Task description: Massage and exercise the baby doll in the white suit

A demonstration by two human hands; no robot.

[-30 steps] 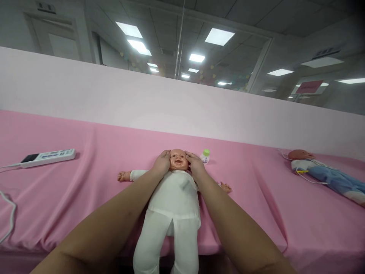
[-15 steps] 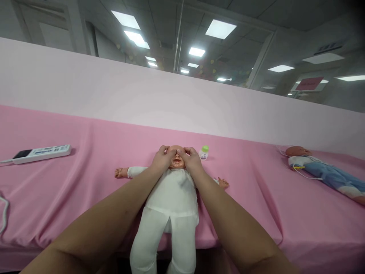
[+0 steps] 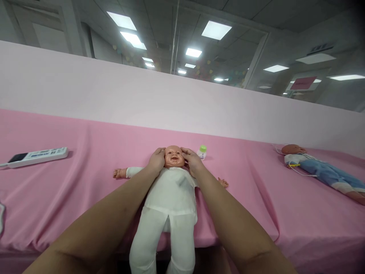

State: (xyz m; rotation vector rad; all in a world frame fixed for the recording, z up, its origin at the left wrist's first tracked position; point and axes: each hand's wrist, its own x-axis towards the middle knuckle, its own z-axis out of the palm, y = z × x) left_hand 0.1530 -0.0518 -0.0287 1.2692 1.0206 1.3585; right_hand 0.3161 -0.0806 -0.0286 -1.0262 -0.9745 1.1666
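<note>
A baby doll [image 3: 173, 194] in a white cloth suit lies on its back on the pink-covered table, head away from me, arms spread and legs hanging over the near edge. Its face is uncovered, between my two hands. My left hand [image 3: 157, 161] is cupped against the left side of the head, fingers curving behind it. Against the right side rests my right hand [image 3: 192, 161], its thumb near the doll's temple. Together they hold the head; the fingertips behind it are hidden. Just beyond my right hand stands a small white bottle with a green cap [image 3: 202, 152].
At the left lies a white handheld device with a dark screen [image 3: 38, 156] and a cable. Another doll in blue clothes [image 3: 327, 171], with a thin tube, lies at the far right. A low white wall [image 3: 142, 99] with glass above borders the table's back.
Both my hands have moved outward, the thumbs sliding from the middle of the doll's face to the sides of its head. The doll's eyes and forehead have come into sight.
</note>
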